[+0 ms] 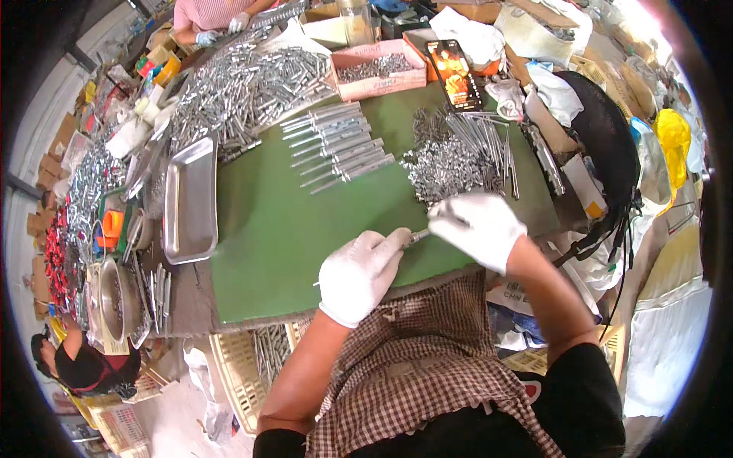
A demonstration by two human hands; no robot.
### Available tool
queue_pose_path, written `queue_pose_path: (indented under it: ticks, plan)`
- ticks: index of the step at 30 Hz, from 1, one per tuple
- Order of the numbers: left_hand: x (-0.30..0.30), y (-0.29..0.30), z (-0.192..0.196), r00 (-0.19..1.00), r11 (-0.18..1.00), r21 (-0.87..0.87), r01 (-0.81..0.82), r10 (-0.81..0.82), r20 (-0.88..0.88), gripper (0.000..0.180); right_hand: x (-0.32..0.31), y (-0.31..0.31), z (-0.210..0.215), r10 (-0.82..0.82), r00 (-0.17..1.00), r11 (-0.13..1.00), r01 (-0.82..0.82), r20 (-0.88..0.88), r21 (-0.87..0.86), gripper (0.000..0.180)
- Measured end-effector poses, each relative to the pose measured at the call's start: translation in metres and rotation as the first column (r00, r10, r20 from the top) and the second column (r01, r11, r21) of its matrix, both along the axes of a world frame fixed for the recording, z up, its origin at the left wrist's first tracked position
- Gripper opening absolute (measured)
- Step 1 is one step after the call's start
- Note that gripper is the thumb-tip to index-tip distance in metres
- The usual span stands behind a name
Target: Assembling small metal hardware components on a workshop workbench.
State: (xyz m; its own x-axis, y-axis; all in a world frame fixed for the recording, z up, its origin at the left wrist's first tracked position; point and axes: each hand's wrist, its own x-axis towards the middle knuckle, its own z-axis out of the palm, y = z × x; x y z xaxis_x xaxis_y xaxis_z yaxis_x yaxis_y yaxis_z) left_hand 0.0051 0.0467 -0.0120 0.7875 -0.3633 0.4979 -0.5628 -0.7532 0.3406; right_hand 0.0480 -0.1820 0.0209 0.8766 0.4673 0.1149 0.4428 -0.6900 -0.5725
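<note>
Here, at the far left of the green tabletop [290,229], an empty steel tray [189,200] lies flat, with a metal bowl [114,299] below it near the edge. Moving right, a neat row of finished metal rods [340,146] sits well apart from the hands, and behind it a pink box [379,70] holds more small parts. The left hand [359,275], in a white glove, has its fingers closed around a thin metal pin [418,236], which pokes out toward the right just above the tabletop's near edge. The right hand [477,226], also gloved, meets the pin's free end — its fingers look pinched together there, though the glove hides exactly what they grip. Just beyond the right hand lies a loose heap of small silvery pieces [458,160]. The pin looks stiff, light and smooth — likely slippery through cloth gloves — so a firm pinch along its shaft near the end seems the best hold. A second person's gloved hands [221,29] work at the far corner.
</note>
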Motion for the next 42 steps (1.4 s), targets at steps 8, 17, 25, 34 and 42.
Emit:
queue_pose_path:
  ticks: [8, 17, 25, 34, 42]
  plan:
    - [-0.008, -0.014, 0.014, 0.991, 0.996, 0.023, 0.08, -0.078, -0.11, 0.026, -0.041, 0.001, -0.032, -0.186, 0.967, 0.92, 0.235, -0.176, 0.314, 0.024]
    - [-0.009, -0.016, 0.011, 0.998, 0.987, 0.152, 0.049, -0.044, -0.038, 0.025, -0.017, -0.018, -0.032, -0.25, 0.964, 0.95, 0.227, 0.087, 0.213, 0.011]
    - [-0.004, -0.033, 0.01, 0.984, 0.938, 0.345, -0.047, 0.102, -0.144, 0.024, 0.064, -0.014, -0.014, -0.113, 0.958, 0.971, 0.163, 0.262, -0.175, 0.016]
    - [-0.001, -0.033, 0.005, 0.991, 0.946, 0.322, -0.041, 0.079, -0.106, 0.022, 0.074, 0.006, -0.004, 0.057, 0.978, 0.877, 0.046, 0.199, -0.478, 0.019]
    - [-0.001, -0.032, 0.006, 0.983, 0.953, 0.299, -0.042, 0.092, -0.157, 0.021, 0.052, -0.009, -0.017, -0.102, 0.967, 0.962, 0.156, 0.235, -0.225, 0.016]
